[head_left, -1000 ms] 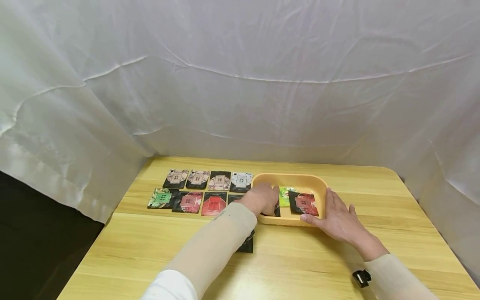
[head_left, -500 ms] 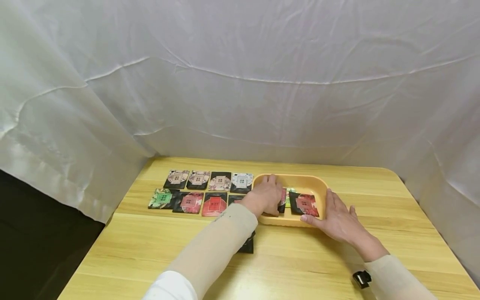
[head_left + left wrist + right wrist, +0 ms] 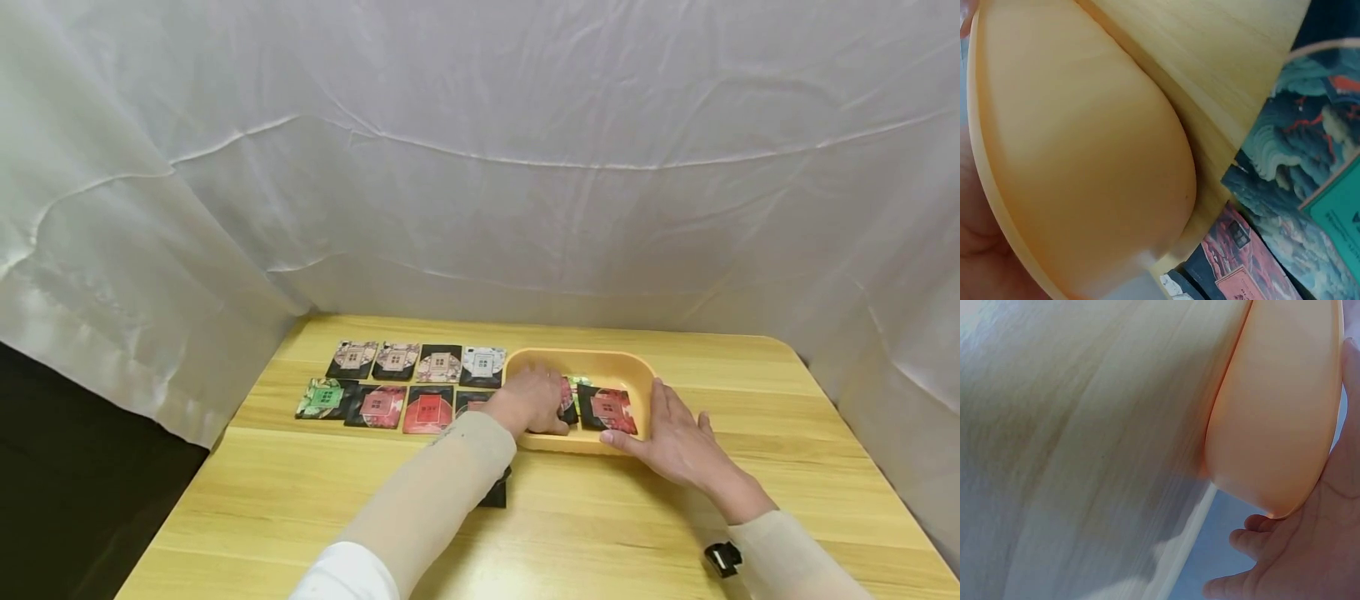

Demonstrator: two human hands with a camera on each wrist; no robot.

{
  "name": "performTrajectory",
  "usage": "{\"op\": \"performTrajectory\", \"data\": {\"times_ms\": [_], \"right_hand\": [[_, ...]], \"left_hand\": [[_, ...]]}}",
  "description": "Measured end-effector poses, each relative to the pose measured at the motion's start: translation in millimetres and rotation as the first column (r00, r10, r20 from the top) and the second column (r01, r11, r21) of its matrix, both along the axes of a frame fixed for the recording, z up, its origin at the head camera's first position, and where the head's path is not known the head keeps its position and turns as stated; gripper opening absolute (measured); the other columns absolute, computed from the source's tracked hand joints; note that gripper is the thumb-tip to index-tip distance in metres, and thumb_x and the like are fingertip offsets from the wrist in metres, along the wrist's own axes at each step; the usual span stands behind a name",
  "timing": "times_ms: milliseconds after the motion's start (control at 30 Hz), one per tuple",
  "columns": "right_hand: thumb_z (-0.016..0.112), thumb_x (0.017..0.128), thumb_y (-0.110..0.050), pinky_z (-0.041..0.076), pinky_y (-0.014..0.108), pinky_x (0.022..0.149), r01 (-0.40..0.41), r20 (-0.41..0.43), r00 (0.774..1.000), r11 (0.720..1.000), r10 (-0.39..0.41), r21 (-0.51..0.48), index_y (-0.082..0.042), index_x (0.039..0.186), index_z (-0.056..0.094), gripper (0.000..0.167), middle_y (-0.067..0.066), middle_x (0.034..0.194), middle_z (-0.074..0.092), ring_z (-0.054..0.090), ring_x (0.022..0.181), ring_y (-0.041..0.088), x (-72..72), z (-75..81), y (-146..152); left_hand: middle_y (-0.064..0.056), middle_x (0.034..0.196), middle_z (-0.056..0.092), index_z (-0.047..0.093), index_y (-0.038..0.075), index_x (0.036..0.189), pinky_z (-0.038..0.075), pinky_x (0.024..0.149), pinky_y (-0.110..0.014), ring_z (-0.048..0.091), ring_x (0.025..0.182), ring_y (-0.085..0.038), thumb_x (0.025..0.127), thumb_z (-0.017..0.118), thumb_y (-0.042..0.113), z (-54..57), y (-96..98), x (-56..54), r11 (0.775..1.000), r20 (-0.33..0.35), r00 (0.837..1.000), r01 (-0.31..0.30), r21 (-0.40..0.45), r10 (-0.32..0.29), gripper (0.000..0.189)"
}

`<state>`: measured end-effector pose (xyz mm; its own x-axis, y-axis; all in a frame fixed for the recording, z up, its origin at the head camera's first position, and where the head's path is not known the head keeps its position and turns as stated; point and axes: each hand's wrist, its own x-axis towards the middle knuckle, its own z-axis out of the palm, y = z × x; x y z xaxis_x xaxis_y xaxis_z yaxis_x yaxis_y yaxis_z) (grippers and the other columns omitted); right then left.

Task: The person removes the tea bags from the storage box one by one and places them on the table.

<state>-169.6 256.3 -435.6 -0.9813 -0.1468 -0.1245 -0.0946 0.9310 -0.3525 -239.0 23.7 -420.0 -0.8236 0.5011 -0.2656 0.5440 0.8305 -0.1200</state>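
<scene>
A shallow yellow tray (image 3: 600, 356) sits on the wooden table, its outer wall (image 3: 1094, 144) filling much of the left wrist view. Inside its left half, my left hand (image 3: 529, 398) grips a black-and-red tea sachet (image 3: 571, 410), thumb near the front edge; the other fingertips are hidden. A bright green sachet (image 3: 582, 383) peeks out behind it. Another black-and-red sachet (image 3: 611, 410) lies at the tray's right. My right hand (image 3: 678, 437) rests against the tray's right end, fingers extended and thumb at the front rim.
Left of the tray, several tea sachets lie in two rows, including a green one (image 3: 324, 398) and a red one (image 3: 428, 409). A dark sachet (image 3: 495, 493) lies nearer, partly under the left sleeve. A grey-white curtain (image 3: 480, 208) stands behind the table.
My left hand has shifted slightly right inside the tray, and the sachet under it has moved right, covering more of the green sachet. My right hand and the tray have stayed put.
</scene>
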Motion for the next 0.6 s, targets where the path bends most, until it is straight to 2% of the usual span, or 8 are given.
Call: {"op": "performTrajectory", "data": {"times_ms": [100,200,267,467,600], "right_hand": [[0.057,0.091,-0.081,0.009,0.088,0.112,-0.003,-0.001,1.0,1.0,0.003,0.0,0.016,0.16,-0.006,0.135,0.044,0.165,0.011,0.018,0.152,0.062,0.0,-0.5,0.2],[0.057,0.091,-0.081,0.01,0.089,0.112,-0.003,0.0,1.0,1.0,0.003,0.0,0.016,0.16,-0.006,0.135,0.044,0.165,0.011,0.018,0.151,0.062,0.0,-0.6,0.5],[0.057,0.091,-0.081,0.01,0.089,0.112,-0.002,0.001,1.0,1.0,0.002,-0.001,0.016,0.16,-0.006,0.135,0.044,0.165,0.011,0.018,0.151,0.062,-0.1,-0.8,0.4],[0.057,0.089,-0.083,0.01,0.089,0.112,0.003,0.001,1.0,1.0,-0.002,-0.008,0.016,0.161,-0.004,0.136,0.044,0.166,0.012,0.019,0.152,0.062,-0.7,-0.9,-0.3],[0.057,0.089,-0.083,0.01,0.089,0.112,0.004,0.003,1.0,1.0,-0.004,-0.01,0.016,0.161,-0.004,0.137,0.043,0.166,0.013,0.019,0.152,0.061,-1.3,-1.2,-0.6]], "left_hand": [[-0.005,0.129,0.067,0.051,0.008,0.146,0.052,0.108,-0.032,0.064,0.119,-0.019,0.095,0.068,0.063,-1.4,-0.8,-1.0,0.995,0.043,0.999,-0.029,0.092,0.025,0.077],[-0.003,0.115,0.069,0.053,0.01,0.141,0.057,0.098,-0.031,0.067,0.105,-0.018,0.095,0.07,0.058,-2.8,-0.7,-2.5,0.982,0.075,0.996,-0.053,0.18,0.04,0.068],[-0.003,0.114,0.07,0.052,0.012,0.14,0.057,0.098,-0.031,0.067,0.106,-0.019,0.095,0.071,0.058,-4.2,0.0,-2.2,0.978,0.08,0.996,-0.065,0.2,0.049,0.067],[-0.008,0.14,0.066,0.048,0.015,0.152,0.051,0.111,-0.037,0.06,0.13,-0.028,0.094,0.068,0.066,-8.0,3.1,2.8,0.995,0.027,0.999,-0.043,0.094,0.041,0.08],[-0.009,0.143,0.064,0.045,0.014,0.156,0.05,0.111,-0.036,0.057,0.133,-0.028,0.095,0.072,0.058,-4.9,3.9,3.1,0.998,0.055,0.998,-0.04,0.056,0.036,0.08]]}}
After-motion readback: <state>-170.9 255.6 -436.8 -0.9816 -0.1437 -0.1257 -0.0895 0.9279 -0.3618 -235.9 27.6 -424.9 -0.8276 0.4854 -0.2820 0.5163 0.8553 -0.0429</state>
